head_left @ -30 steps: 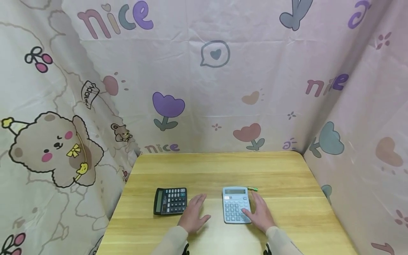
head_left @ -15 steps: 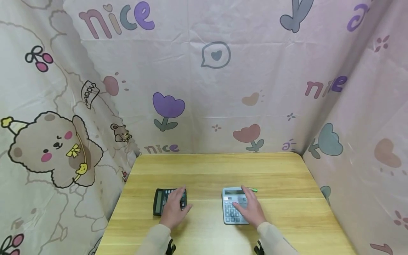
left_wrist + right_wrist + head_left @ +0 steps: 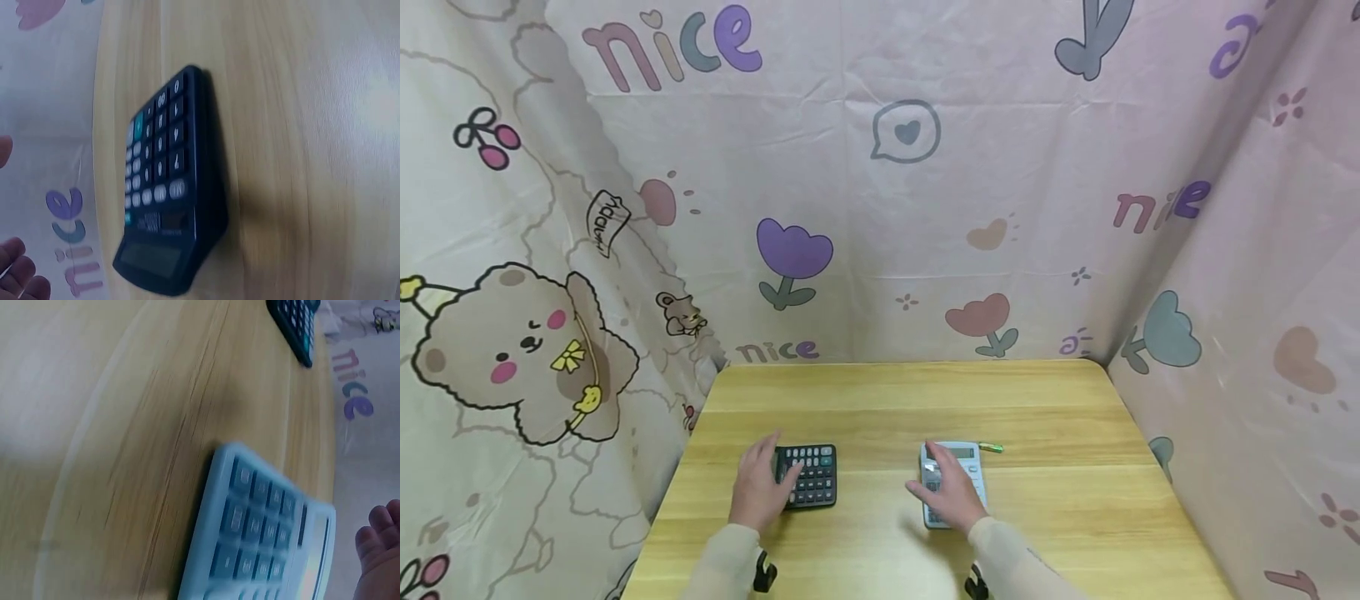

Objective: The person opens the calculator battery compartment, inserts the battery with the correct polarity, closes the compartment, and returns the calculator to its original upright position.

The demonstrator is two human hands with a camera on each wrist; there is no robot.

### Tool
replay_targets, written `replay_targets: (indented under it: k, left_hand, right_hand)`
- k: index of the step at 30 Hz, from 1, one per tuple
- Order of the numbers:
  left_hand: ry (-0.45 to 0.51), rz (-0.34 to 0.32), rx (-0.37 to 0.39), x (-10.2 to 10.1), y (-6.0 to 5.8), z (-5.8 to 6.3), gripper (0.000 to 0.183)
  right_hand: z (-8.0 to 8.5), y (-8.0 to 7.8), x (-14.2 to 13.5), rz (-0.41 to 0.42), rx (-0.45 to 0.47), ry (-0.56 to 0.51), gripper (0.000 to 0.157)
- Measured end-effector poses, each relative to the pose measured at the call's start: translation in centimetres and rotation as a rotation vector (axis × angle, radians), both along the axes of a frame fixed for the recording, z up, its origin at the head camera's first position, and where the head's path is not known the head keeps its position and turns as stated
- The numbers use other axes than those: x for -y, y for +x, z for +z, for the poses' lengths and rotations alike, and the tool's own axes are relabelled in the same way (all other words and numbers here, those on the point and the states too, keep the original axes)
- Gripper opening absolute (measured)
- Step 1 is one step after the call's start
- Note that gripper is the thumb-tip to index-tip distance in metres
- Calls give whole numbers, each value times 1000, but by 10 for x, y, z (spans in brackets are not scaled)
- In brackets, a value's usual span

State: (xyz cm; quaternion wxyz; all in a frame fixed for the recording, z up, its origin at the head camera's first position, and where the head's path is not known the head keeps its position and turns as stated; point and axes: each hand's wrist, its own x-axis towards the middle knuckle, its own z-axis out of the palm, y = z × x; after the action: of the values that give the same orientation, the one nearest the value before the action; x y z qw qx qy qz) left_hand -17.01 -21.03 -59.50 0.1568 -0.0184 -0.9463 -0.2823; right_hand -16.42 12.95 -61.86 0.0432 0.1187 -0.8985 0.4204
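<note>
A black calculator [image 3: 814, 477] lies on the left half of the wooden table, its display end partly hidden behind my left hand [image 3: 757, 485]. That hand hovers over the display end with the thumb spread from the fingers, holding nothing. In the left wrist view the whole black calculator [image 3: 164, 169] shows, with fingertips [image 3: 19, 272] apart from it. A light blue calculator [image 3: 976, 475] lies right of centre, partly covered by my right hand [image 3: 951, 492]. The right hand is above it, thumb spread to the left. In the right wrist view, fingers [image 3: 381, 528] show beside the blue calculator [image 3: 250, 531], off its surface.
A small green and yellow item [image 3: 991, 447] lies at the blue calculator's top right corner. The wooden table [image 3: 880, 400] ends at a patterned curtain [image 3: 880, 250] behind, with more curtain at both sides. Black straps [image 3: 764, 573] circle both wrists.
Both hands have moved left: the left hand across the black calculator to its display end, the right hand from the blue calculator's right side to over it. The calculators stay in place.
</note>
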Motion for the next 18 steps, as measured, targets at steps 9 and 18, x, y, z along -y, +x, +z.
replay_targets:
  k: [9,18]
  left_hand:
    - [63,93,82,27,-2,-14,71]
    - [255,99,326,42,0,-17,76]
  right_hand:
    - [-1,-4,32,83,137,-97,85]
    - [-6,-7,66,70,258,-205,85]
